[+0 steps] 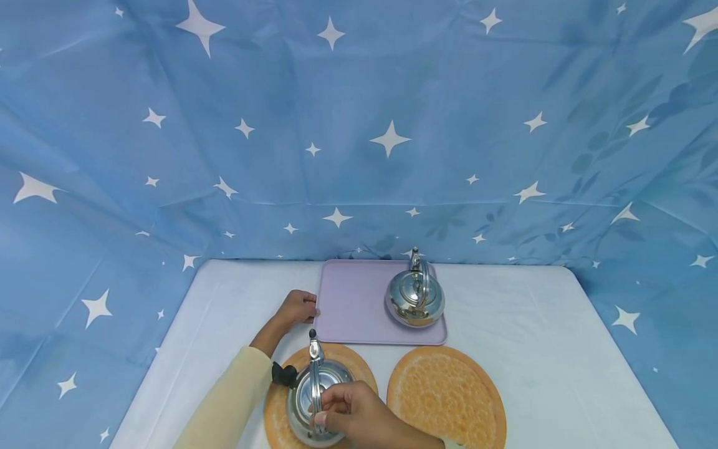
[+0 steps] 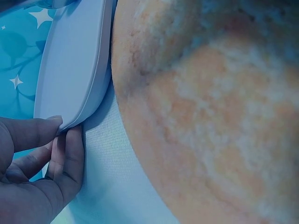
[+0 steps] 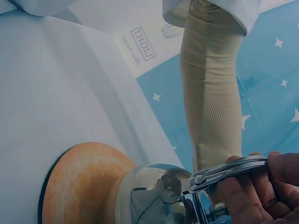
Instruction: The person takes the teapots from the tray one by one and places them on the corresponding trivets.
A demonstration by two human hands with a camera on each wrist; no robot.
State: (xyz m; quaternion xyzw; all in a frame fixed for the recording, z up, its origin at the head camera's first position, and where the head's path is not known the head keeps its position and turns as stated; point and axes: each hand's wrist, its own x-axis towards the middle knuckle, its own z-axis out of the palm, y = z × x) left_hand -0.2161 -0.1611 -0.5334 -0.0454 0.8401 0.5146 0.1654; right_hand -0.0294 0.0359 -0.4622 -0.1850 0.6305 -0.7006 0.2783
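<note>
My left hand (image 1: 298,307) pinches the left edge of a lilac tray (image 1: 350,305), thumb on top and fingers beneath the rim in the left wrist view. With my right hand (image 1: 359,408) I grip the raised handle (image 3: 229,171) of a shiny steel kettle (image 1: 338,373), its spout pointing to the back. This kettle is over the left round mat (image 1: 367,368), which is printed like golden bread. A second steel kettle (image 1: 412,305) stands on the right part of the tray, its spout also toward the back.
Another round bread-print mat (image 1: 445,399) lies right of the first one. A white cloth (image 1: 521,324) covers the table, and a blue star-patterned curtain (image 1: 359,125) hangs behind it. A small black device (image 1: 284,374) sits by my left wrist, close to the gripped kettle.
</note>
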